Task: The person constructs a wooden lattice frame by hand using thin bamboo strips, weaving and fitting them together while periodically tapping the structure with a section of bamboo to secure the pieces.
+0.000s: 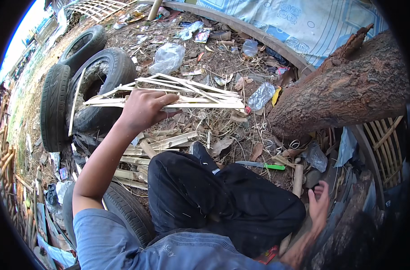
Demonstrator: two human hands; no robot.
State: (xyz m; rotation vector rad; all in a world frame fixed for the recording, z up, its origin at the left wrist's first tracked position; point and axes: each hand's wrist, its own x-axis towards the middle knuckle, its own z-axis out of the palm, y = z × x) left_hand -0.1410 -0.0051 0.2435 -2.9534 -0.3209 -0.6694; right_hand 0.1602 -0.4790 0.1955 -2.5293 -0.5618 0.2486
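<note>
My left hand (146,108) is stretched out ahead, its fingers and thumb closed on pale bamboo strips (214,105). The strips lie roughly crosswise, some crossing at a slant, their left ends in front of a tyre. At the right, beside my knee, my right hand (319,204) holds nothing, its fingers apart and slightly curled. Close to it stands a round wooden stick (297,180). A knife with a green handle (274,167) lies on the ground beyond my legs. More split bamboo pieces (169,141) are piled below the held strips.
Several old tyres (55,108) stand at the left, with another tyre (128,211) beside my left hip. A thick tree trunk (344,85) leans in from the right. Plastic bottles (261,96), a clear bag (168,58) and leaves litter the soil. A blue patterned sheet (295,27) hangs at the back.
</note>
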